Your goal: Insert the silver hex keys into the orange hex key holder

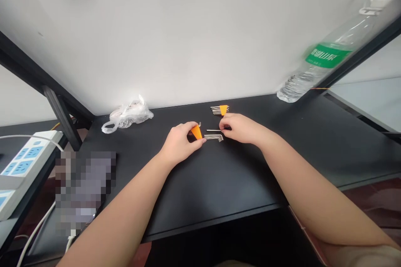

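Note:
My left hand (183, 142) pinches an orange plastic hex key holder (196, 132) between thumb and fingers, and the short end of one key shows at its top. Several loose L-shaped hex keys (213, 137) lie side by side on the black table, just right of that holder. My right hand (238, 128) grips the end of a single hex key (213, 130), which points left above the loose ones. Behind my right hand lies a second orange holder (223, 110) with several hex keys in it.
A crumpled clear plastic bag (128, 114) lies at the back left. A large clear bottle with a green label (327, 55) stands at the back right by the wall. On the left are a white power strip (29, 162), cables and a pixelated dark object (87, 187).

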Action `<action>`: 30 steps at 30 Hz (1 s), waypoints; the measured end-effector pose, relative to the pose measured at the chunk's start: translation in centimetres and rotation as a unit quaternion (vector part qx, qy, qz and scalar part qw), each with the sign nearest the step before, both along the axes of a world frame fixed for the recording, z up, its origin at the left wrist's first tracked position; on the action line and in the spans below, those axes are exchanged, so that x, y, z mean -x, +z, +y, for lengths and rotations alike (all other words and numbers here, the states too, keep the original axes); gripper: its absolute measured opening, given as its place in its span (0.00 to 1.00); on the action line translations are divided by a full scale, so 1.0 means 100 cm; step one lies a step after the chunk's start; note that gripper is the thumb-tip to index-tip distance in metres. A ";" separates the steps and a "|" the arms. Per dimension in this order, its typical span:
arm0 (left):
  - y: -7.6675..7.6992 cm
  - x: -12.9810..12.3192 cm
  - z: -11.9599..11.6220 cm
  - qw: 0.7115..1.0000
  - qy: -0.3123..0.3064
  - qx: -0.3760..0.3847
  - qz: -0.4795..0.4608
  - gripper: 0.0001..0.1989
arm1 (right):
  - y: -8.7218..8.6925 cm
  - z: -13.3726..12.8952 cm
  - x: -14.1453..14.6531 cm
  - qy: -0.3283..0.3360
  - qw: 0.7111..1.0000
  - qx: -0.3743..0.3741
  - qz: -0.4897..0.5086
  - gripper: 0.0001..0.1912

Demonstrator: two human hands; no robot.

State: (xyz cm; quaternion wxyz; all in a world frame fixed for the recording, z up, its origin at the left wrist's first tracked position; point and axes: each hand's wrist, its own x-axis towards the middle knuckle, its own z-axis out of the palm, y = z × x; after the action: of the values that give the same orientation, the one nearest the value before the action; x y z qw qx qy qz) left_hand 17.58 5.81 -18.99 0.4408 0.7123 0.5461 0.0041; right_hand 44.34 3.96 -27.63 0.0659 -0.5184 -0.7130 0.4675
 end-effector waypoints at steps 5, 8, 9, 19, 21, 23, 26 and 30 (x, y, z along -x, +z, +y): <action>0.000 0.001 0.002 0.999 -0.017 -0.026 0.023 0.24 | 0.005 0.000 0.002 -0.065 0.997 0.043 -0.025 0.04; 0.000 0.002 0.003 0.998 -0.030 -0.035 0.038 0.24 | 0.014 0.002 0.006 -0.094 0.992 0.038 0.071 0.02; 0.000 0.002 0.003 0.998 -0.033 -0.035 0.040 0.24 | 0.018 0.003 0.008 -0.104 0.989 0.027 0.106 0.04; 0.001 0.002 0.001 0.998 -0.042 -0.039 0.036 0.22 | 0.036 0.002 0.022 -0.119 0.971 -0.077 0.194 0.09; 0.001 0.003 0.001 0.997 -0.049 -0.038 0.035 0.21 | 0.037 0.001 0.021 -0.105 0.972 -0.081 0.194 0.10; 0.000 0.003 0.002 0.997 -0.057 -0.035 0.036 0.22 | 0.037 0.001 0.021 -0.087 0.975 -0.085 0.184 0.10; 0.000 0.003 0.002 0.997 -0.066 -0.036 0.035 0.22 | 0.039 -0.001 0.022 -0.067 0.980 -0.092 0.161 0.12; 0.002 -0.001 0.003 0.996 -0.076 -0.030 0.026 0.15 | 0.039 -0.003 0.022 -0.049 0.984 -0.116 0.129 0.14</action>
State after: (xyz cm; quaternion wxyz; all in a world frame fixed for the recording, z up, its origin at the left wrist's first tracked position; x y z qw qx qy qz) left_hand 17.63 6.11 -18.76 0.4037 0.7644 0.5017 -0.0315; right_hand 42.14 3.62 -23.76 0.2401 -0.4767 -0.7215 0.4411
